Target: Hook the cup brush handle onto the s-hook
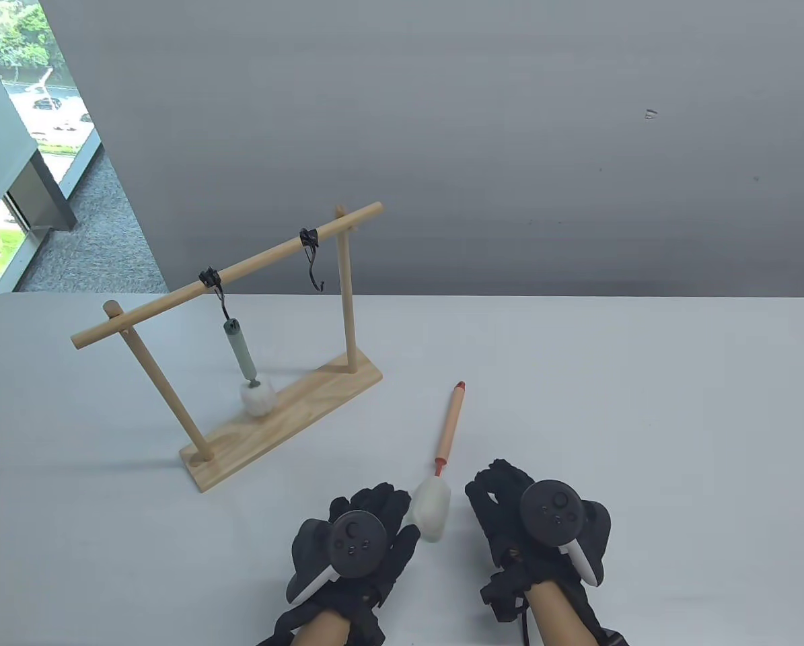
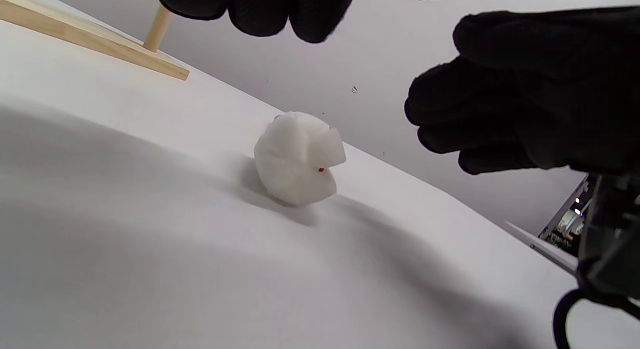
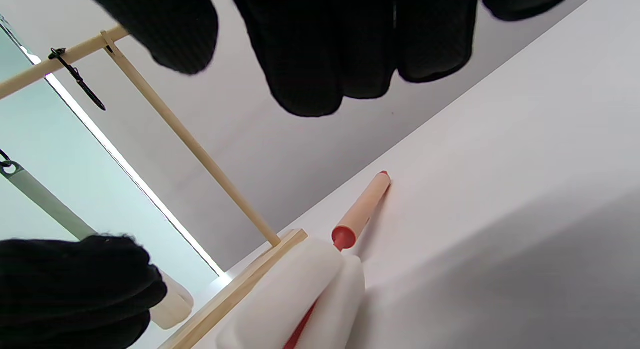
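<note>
Orange cup brush (image 1: 447, 439) between hands

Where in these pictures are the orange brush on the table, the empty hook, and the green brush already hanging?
orange cup brush (image 1: 449, 422), table view, middle of its handle.
empty s-hook (image 1: 314, 269), table view, its hanging shank.
green cup brush (image 1: 241, 354), table view, its handle.

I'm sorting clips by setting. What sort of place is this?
Probably an office or lab set up for recording: a bare white table against a plain grey wall, a large window overlooking a street, and a small wooden rack.
</note>
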